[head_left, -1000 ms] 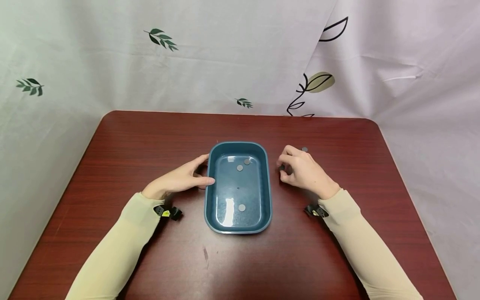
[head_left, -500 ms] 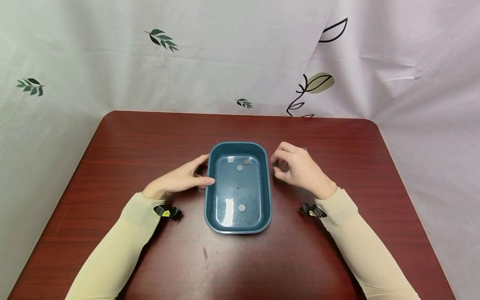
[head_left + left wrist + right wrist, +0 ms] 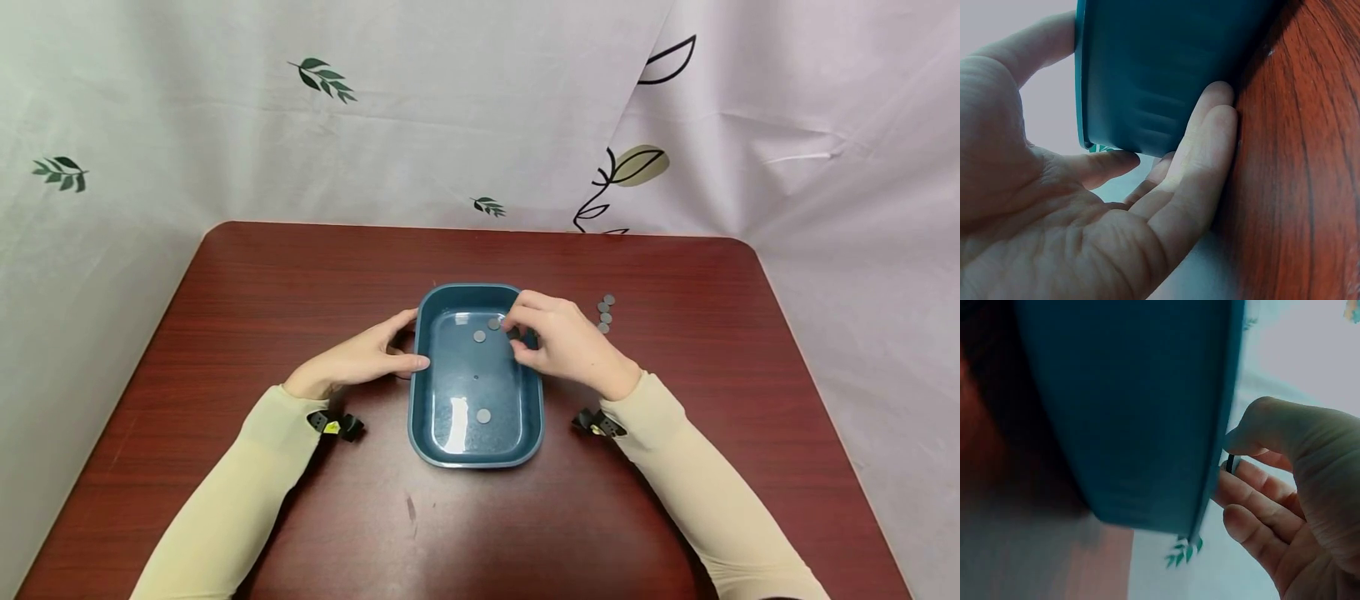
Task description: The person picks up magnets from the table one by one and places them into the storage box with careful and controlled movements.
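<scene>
A blue plastic tray [image 3: 476, 460] sits mid-table with three flat round silvery coins inside: one coin [image 3: 483, 416] at the near end, another coin [image 3: 480, 336] and a third [image 3: 493, 324] toward the far end. My left hand [image 3: 360, 354] holds its left side, thumb over the rim and fingers [image 3: 1200, 162] against the outer wall. Over the right rim, my right hand [image 3: 566, 342] pinches a coin [image 3: 1231, 464] between thumb and fingertips. In the right wrist view that coin shows edge-on, beside the tray's rim.
Several coins [image 3: 605, 317] lie in a short line on the dark red wooden table [image 3: 337, 267], right of the tray. A white curtain [image 3: 420, 125] with leaf prints hangs behind the table and down its sides.
My right hand has moved left from the table to above the tray's right rim, carrying the coin. The coins on the right have come into view. My left hand has stayed still.
</scene>
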`<state>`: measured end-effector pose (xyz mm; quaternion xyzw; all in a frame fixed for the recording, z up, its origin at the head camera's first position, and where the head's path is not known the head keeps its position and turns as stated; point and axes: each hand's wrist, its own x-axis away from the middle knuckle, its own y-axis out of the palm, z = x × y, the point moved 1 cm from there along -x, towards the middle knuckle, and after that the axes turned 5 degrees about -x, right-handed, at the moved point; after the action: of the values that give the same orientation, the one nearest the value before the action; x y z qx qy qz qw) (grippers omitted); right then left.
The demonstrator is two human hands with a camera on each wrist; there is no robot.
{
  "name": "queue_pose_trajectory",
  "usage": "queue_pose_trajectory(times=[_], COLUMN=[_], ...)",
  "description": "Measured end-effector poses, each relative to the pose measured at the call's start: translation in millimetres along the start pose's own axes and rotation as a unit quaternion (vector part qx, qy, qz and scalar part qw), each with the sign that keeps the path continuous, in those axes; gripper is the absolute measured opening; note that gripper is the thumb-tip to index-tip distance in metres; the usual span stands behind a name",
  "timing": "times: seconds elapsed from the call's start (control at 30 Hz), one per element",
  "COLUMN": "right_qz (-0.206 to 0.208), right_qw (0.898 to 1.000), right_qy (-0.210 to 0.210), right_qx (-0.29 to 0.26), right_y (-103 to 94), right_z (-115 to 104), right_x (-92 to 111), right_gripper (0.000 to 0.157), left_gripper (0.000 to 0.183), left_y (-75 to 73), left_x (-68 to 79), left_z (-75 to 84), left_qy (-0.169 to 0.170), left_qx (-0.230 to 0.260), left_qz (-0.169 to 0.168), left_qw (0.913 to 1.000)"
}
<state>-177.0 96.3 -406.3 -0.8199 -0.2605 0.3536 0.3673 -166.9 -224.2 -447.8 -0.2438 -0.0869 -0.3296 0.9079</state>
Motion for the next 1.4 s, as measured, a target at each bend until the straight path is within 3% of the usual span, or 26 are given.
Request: queue_pose_trajectory(times=[0.63,1.13,1.4], right_qz=[-0.093,-0.165,-0.174], right_qw=[0.995,0.984,0.981], right_qy=[-0.007,0.000,0.014], right_qx=[-0.020,0.069,0.089], right_y=[41.3,58.1,59.4], right_z=[-5.6,-12.0,-11.9], right_x=[-16.9,-25.6,-26.6], right_gripper=[0.011,0.009,0.009], left_gripper=[0.092,0.093,0.091], left_y=[-0.3,-0.3,-0.5], left_x=[-0.7,-0.1,-0.8], left_z=[-0.4,0.1,-0.3], left_qy=[-0.012,-0.017,-0.014], left_qx=[-0.005,-0.003,-0.001], left_qz=[0.000,-0.003,-0.004], left_qw=[0.9999,0.9998,0.9999])
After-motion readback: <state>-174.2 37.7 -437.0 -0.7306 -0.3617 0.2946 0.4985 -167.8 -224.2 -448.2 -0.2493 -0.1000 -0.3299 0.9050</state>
